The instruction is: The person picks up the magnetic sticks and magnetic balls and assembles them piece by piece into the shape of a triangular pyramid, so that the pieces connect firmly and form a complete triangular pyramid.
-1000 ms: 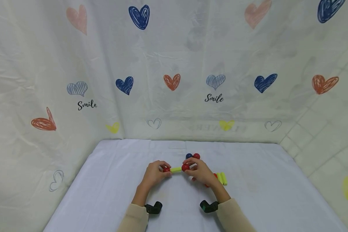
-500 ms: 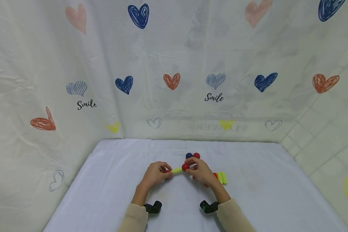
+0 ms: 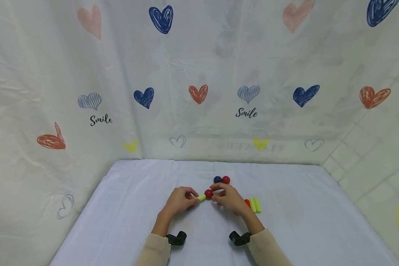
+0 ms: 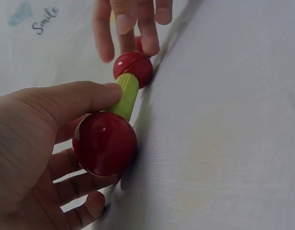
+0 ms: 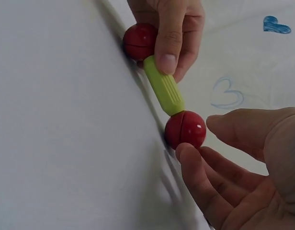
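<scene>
A yellow-green rod with a red ball on each end lies low over the white cloth. My left hand pinches the rod, its thumb on the ribbed side close to the near red ball. In the head view that ball is mostly hidden by the left hand. At the other end, my right hand surrounds the second red ball loosely. The right thumb stands apart from this ball, while one fingertip is right at its lower edge.
Behind the right hand sit a dark blue ball and another red ball, side by side. Two yellow-green rods and a red piece lie beside the right wrist. A heart-printed curtain rises behind the table.
The right fingers have loosened from the red ball, which has shifted slightly left and down. My left hand has moved its hold from the other ball onto the rod.
</scene>
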The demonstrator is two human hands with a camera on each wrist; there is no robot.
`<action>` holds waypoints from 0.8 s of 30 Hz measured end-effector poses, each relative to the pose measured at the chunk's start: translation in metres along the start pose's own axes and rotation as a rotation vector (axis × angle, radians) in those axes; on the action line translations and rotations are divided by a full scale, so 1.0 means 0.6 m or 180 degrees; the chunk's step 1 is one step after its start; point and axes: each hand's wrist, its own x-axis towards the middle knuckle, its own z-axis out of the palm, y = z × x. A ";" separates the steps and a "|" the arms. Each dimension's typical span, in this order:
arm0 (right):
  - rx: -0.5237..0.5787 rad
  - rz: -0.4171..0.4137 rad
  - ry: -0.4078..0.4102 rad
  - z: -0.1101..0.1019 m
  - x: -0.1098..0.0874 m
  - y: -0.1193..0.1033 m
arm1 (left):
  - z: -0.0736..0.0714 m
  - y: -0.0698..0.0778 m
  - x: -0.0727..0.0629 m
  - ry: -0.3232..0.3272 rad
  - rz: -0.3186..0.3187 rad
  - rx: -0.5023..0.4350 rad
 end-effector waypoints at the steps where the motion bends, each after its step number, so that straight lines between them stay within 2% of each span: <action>1: -0.0002 0.0000 0.0015 -0.003 -0.001 0.000 | 0.001 0.000 0.000 -0.0004 -0.0029 -0.0006; 11: 0.0065 -0.0006 0.0345 -0.075 -0.016 -0.009 | 0.002 0.000 -0.001 0.0011 -0.0158 -0.0078; 17: 0.0121 -0.0101 0.0516 -0.132 -0.033 -0.001 | 0.001 -0.002 0.000 0.0059 -0.0124 -0.0090; 20: 0.0070 -0.0113 0.0588 -0.153 -0.047 0.011 | 0.002 -0.002 0.000 0.0054 -0.0087 -0.0108; 24: -0.0235 -0.0020 0.0667 -0.172 -0.066 0.030 | 0.003 -0.001 0.000 0.0042 -0.0073 -0.0110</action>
